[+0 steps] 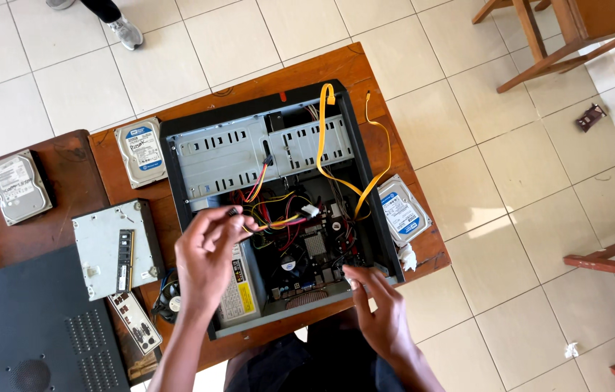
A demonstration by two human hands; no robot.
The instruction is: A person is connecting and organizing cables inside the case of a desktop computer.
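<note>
An open desktop computer case [365, 189] lies on a brown wooden table [336, 69], showing its drive bays, motherboard and power supply. My left hand [206, 254] is raised over the case's left side and pinches a bundle of red, yellow and black power cables [278, 220] with a white plug at the end. At the case's near right corner my right hand [380, 308] rests with its fingers on the rim. Yellow data cables [326, 138] loop out of the case toward the right.
Hard drives lie at the left [140, 151], far left [18, 186] and right of the case [402, 210]. An optical drive with a memory stick on it [115, 249], a small fan [169, 301], a back plate [135, 323] and a black side panel [24, 327] sit at the left. Wooden furniture stands at the right; another person's shoe [127, 33] is on the tiles.
</note>
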